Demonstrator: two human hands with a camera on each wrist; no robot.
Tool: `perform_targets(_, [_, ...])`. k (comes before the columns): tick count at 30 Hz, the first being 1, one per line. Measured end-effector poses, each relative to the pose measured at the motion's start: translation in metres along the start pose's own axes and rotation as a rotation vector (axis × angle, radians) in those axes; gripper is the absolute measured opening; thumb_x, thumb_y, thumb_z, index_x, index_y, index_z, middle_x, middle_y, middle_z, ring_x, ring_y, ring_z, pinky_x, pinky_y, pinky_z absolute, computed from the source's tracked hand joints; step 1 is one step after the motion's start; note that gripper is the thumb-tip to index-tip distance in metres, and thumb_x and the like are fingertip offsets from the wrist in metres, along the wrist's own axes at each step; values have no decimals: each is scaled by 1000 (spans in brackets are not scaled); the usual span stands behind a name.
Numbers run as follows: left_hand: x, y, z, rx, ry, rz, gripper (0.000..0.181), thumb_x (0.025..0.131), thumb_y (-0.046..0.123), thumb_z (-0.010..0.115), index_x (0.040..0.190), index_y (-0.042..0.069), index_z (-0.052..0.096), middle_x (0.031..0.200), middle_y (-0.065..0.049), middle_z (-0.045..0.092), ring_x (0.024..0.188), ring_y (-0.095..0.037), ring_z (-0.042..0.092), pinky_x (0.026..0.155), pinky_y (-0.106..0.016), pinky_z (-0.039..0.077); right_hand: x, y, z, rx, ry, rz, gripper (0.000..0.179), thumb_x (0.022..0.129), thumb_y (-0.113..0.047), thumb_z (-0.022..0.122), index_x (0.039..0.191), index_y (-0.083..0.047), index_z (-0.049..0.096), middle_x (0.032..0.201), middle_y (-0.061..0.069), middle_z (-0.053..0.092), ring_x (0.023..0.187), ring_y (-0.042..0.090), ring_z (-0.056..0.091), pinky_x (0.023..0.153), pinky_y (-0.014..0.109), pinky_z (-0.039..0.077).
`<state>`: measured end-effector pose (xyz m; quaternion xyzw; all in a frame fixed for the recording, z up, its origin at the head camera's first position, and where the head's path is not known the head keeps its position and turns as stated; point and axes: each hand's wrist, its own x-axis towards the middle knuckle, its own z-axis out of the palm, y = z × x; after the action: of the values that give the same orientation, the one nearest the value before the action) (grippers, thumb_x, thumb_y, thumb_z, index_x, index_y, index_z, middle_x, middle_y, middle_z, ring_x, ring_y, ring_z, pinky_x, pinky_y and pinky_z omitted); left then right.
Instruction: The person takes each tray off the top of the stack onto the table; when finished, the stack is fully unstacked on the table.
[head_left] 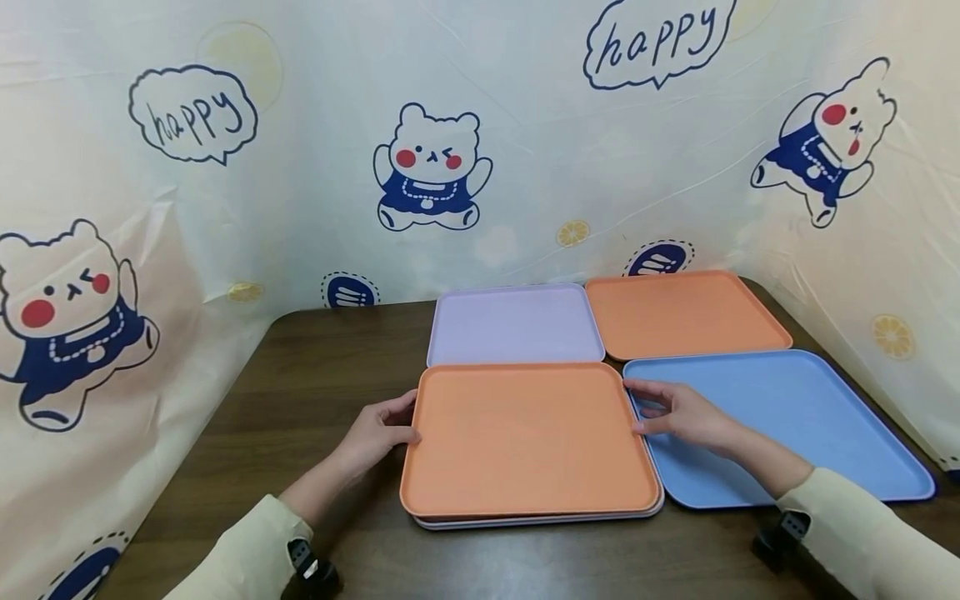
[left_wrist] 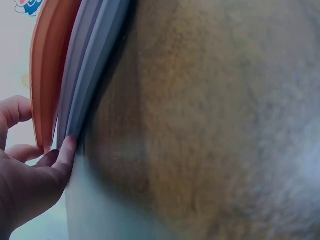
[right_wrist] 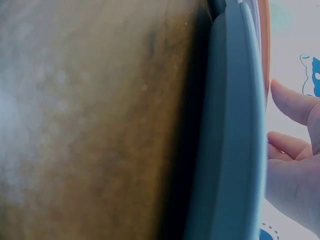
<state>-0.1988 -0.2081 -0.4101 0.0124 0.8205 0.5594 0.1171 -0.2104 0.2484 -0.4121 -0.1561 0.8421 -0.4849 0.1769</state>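
An orange tray (head_left: 525,442) lies on top of a stack, offset a little from the trays under it. In the left wrist view a purple tray (left_wrist: 82,60) and a blue-grey tray (left_wrist: 97,65) show below it, with a narrow gap under the orange rim. My left hand (head_left: 375,433) grips the orange tray's left edge; one fingertip also touches the lower trays' edge. At the right edge my right hand (head_left: 690,417) has its thumb and index finger spread, touching the rim. The right wrist view shows the other fingers partly hidden behind the stack.
Behind the stack lies a lavender tray (head_left: 517,325). Another orange tray (head_left: 686,315) is at the back right, and a large blue tray (head_left: 810,425) lies under my right forearm. The brown wooden table (head_left: 322,367) meets a printed cloth (head_left: 300,208) at its back and sides.
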Motion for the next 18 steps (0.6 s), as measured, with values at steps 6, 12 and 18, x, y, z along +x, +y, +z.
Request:
perform_targets(6, [3,2,-5,46,9,9,64,79,3,67,140,9,46,131,-16,56,109,-26,54,82,-28,54,0,-2,0,-5,-8,9,77,83,-21,71,145,-1,31,152,22,27,135,43,33,103,48,39])
perform_targets(12, [1,5,-11,22,16,-12,65,80,3,65,141,9,44,134,-16,53,109,-25,55,82,-30,55,2,-2,0,-14,-8,1,80,81,-17,74,145,2,30,152,25,25,134,44,34,100,43,43])
perform_targets(18, [-3,5,-17,-118,-27,-74,66,82,4,64,142,11,41,143,-16,43,112,-26,61,84,-36,56,3,1,0,-17,-2,23,82,79,-16,75,145,1,31,152,25,25,132,44,38,99,43,44])
